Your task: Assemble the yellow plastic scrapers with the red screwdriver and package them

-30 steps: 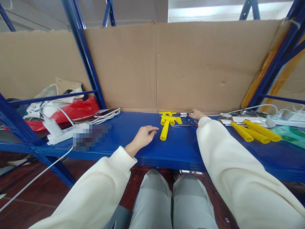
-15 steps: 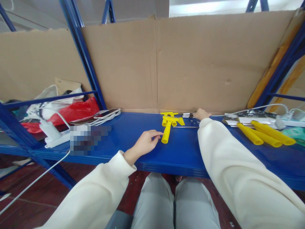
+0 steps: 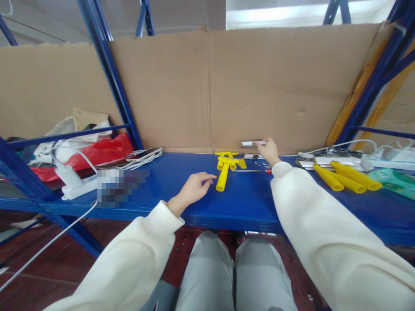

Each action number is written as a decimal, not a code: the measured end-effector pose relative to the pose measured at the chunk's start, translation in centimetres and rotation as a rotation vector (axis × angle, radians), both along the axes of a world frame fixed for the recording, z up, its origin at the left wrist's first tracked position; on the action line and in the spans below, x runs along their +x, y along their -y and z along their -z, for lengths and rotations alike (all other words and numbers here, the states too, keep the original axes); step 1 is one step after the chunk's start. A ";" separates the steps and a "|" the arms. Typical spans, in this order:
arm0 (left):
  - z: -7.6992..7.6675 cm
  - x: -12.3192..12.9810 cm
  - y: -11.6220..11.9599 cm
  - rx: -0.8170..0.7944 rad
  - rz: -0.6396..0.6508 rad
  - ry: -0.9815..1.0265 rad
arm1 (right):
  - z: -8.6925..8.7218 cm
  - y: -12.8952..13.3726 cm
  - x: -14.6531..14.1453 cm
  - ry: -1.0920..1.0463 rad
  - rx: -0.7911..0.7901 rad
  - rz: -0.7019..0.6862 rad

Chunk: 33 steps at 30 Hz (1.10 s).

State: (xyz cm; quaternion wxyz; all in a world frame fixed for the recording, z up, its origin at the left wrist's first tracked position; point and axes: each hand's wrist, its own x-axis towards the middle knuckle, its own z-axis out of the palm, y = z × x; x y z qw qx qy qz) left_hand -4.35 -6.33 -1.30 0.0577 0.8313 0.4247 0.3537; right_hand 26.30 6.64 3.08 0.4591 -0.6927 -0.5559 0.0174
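Raised off the back of the shelf since half a second ago, the right hand (image 3: pixel 269 151) now pinches a slim whitish piece (image 3: pixel 249 143) between its fingers, right of centre. Nearest, at bottom centre, two grey-clad knees (image 3: pixel 207 268) sit below the front edge of the blue shelf (image 3: pixel 243 207). Past that edge, open blue surface spreads either side of the middle. At centre, the left hand (image 3: pixel 193 188) holds nothing, fingers loosely curled, index tip just beside a yellow T-shaped part (image 3: pixel 222 178). Three yellow tubes (image 3: pixel 353 177) bound this room at right, a white power strip (image 3: pixel 81 188) at left. Cardboard (image 3: pixel 259 86) walls the far edge.
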 end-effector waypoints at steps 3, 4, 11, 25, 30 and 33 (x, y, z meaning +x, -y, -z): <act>-0.7 0.1 -0.4 0.024 -0.039 0.013 | 0.2 0.8 -0.2 -0.105 0.101 -0.064; -1.0 0.3 -0.5 0.029 -0.050 0.022 | 0.4 1.0 -0.3 -0.147 0.127 -0.082; -4.3 4.3 -1.7 -0.035 -0.108 0.223 | 2.1 3.0 -0.1 -0.324 0.221 -0.184; -2.2 9.0 -6.6 -0.009 -0.282 0.502 | 3.4 4.4 0.3 -0.386 0.143 -0.240; -1.4 7.8 -6.2 -0.036 -0.382 0.353 | 3.5 4.5 0.3 -0.459 0.109 -0.279; -1.3 7.7 -6.0 -0.083 -0.492 0.269 | 3.6 4.4 0.3 -0.506 0.108 -0.291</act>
